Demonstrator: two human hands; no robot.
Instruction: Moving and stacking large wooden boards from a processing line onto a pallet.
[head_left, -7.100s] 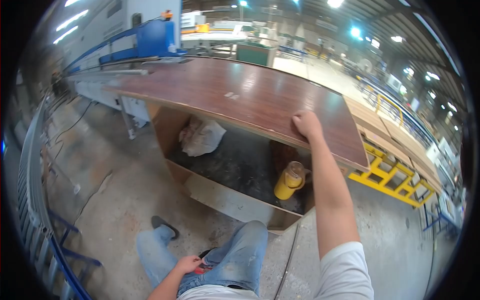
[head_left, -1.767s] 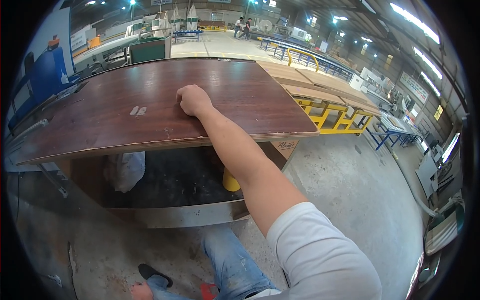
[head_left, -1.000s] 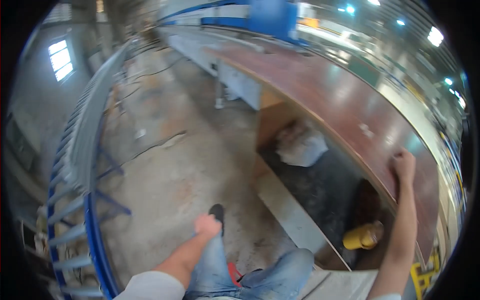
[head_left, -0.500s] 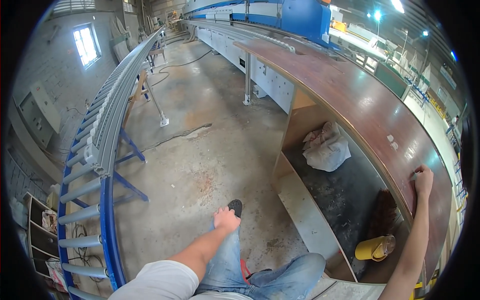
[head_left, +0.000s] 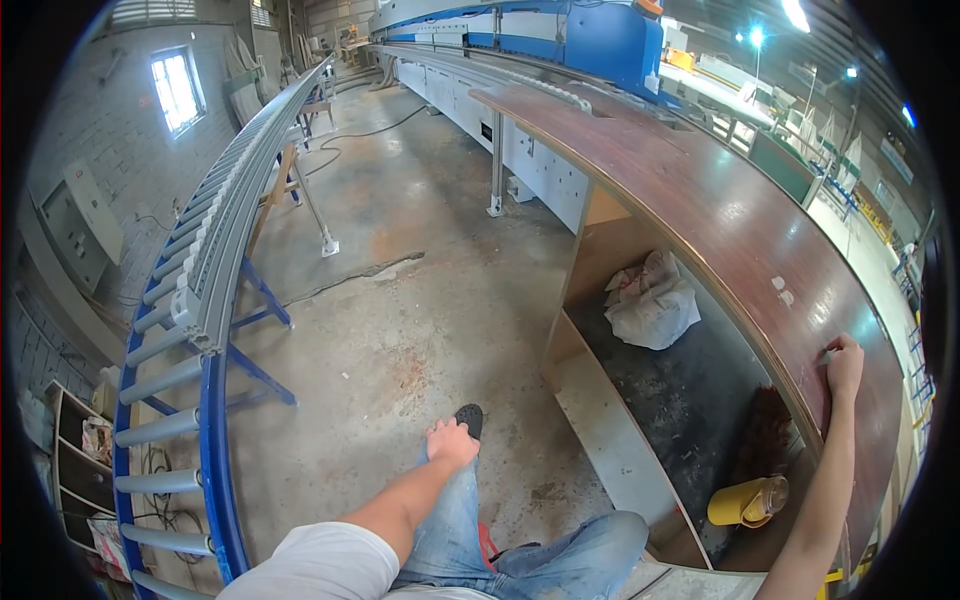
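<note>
My left hand [head_left: 452, 443] rests on my left knee, fingers a little apart and draped over the jeans [head_left: 440, 500], and holds nothing. On the right, my right hand [head_left: 845, 366] lies on the reddish-brown tabletop [head_left: 700, 190], its fingers curled in with nothing visible in them. The right forearm crosses the table's near edge. Beneath that top is an open shelf space [head_left: 650, 400] with a dark, dusty bottom. A crumpled white bag [head_left: 655, 305] sits at its far end. A yellow cylindrical container with a clear end [head_left: 745, 502] lies nearer me, beside a dark reddish bristled brush [head_left: 765, 435].
A blue-framed roller conveyor [head_left: 207, 400] runs along the left. Ahead is a long blue and white machine [head_left: 610, 45]. A cable [head_left: 370, 130] trails over the concrete floor [head_left: 400, 310], which has a crack. Small shelves [head_left: 80, 450] stand at lower left.
The view has shifted very slightly. Both hands stay in the same places, and nothing has been picked up or put down.
</note>
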